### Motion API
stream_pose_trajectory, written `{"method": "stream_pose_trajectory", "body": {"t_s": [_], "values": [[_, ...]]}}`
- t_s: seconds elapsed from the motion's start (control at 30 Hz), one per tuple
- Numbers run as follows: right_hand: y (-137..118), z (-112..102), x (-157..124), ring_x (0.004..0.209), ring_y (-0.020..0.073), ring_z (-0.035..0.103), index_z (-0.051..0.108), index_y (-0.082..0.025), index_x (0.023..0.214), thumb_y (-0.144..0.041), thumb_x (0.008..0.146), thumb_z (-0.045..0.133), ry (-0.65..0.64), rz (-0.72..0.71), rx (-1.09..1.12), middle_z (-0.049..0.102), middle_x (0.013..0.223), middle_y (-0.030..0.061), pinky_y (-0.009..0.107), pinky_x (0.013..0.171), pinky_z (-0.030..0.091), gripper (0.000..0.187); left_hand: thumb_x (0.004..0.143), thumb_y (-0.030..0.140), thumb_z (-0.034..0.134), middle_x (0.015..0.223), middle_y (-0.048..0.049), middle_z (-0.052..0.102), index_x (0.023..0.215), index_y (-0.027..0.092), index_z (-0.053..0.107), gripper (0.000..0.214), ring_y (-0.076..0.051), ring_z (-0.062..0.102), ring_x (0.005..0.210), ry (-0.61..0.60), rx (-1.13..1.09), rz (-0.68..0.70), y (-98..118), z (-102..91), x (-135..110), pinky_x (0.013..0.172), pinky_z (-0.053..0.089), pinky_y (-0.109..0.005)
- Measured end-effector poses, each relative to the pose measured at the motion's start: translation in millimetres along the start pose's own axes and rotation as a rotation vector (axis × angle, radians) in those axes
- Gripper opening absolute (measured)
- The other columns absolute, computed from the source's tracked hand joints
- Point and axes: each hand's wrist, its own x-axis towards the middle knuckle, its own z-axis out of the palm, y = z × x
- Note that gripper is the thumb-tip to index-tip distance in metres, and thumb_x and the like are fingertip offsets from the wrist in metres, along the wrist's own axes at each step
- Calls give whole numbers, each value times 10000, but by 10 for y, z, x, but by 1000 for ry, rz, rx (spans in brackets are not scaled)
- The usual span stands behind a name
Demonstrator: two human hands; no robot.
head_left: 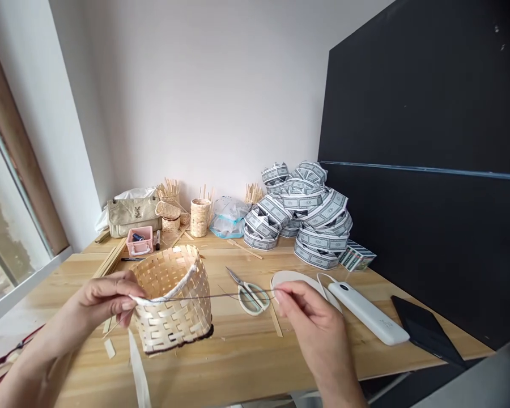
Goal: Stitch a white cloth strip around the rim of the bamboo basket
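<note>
**While your left hand (pixel 100 300) and right hand (pixel 317 331) pinch, one thin dark strand (pixel 221 296) crosses one woven bamboo basket (pixel 172 300)**

Your left fingers (pixel 121 294) press together on the basket's white-bound rim. Your right thumb and forefinger pinch the strand, hiding its end. The basket sits in front of you over the wooden table (pixel 238 362); you cannot tell whether it touches. To its right lie one pair of scissors (pixel 249 294), one white power bank (pixel 365 311) and one black tablet (pixel 425 328). Behind it, paper-strip coils (pixel 306 215) pile too densely to count. Your right hand partly covers one beige oval piece (pixel 295 279). The basket's near wall hides its inside.
</note>
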Motion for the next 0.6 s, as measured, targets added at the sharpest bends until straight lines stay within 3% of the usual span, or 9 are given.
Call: {"method": "stream_pose_trajectory", "body": {"t_s": [0.1, 0.17, 0.3, 0.43, 0.53, 0.6], "values": [[-60, 164, 67, 430, 100, 474, 602, -170, 755, -384, 713, 664, 168, 106, 275, 547, 521, -11, 168, 353, 293, 227, 807, 264, 600, 510, 21, 551, 869, 279, 726, 141, -92, 527, 486, 1, -16, 65, -69, 4, 6, 503, 431, -186], [-123, 232, 131, 405, 91, 487, 590, -169, 735, -380, 661, 709, 215, 150, 471, 555, 519, -16, 138, 309, 231, 254, 800, 267, 603, 489, 8, 550, 872, 291, 729, 146, -102, 521, 468, 0, -20, 73, -94, 13, 5, 480, 424, -194], [-261, 306, 246, 542, 141, 619, 591, -175, 712, -301, 644, 732, 249, 58, 636, 572, 583, -22, 126, 331, 302, 201, 785, 253, 610, 479, -6, 549, 851, 302, 736, 150, -104, 502, 436, -3, -38, 40, -77, 24, -6, 444, 413, -198], [-381, 320, 293, 765, 175, 656, 633, -201, 771, -215, 764, 642, 234, -236, 509, 628, 728, -5, 202, 521, 459, 18, 758, 254, 627, 516, -22, 545, 820, 259, 747, 135, -118, 519, 437, -22, -50, -26, -62, 26, -25, 431, 425, -220], [-505, 236, 243, 783, 147, 629, 654, -221, 862, -145, 812, 587, 190, -480, 200, 660, 860, 7, 262, 675, 478, 113, 730, 278, 648, 588, -31, 574, 810, 230, 749, 137, -113, 522, 432, 4, -25, -85, -77, 24, -35, 428, 428, -229], [-565, 147, 149, 731, 126, 609, 656, -231, 884, -123, 812, 582, 169, -548, -5, 661, 850, 1, 241, 657, 468, 149, 723, 298, 654, 592, -22, 580, 816, 221, 745, 151, -110, 524, 445, 69, 3, -87, -77, 19, -41, 443, 433, -226]]}}
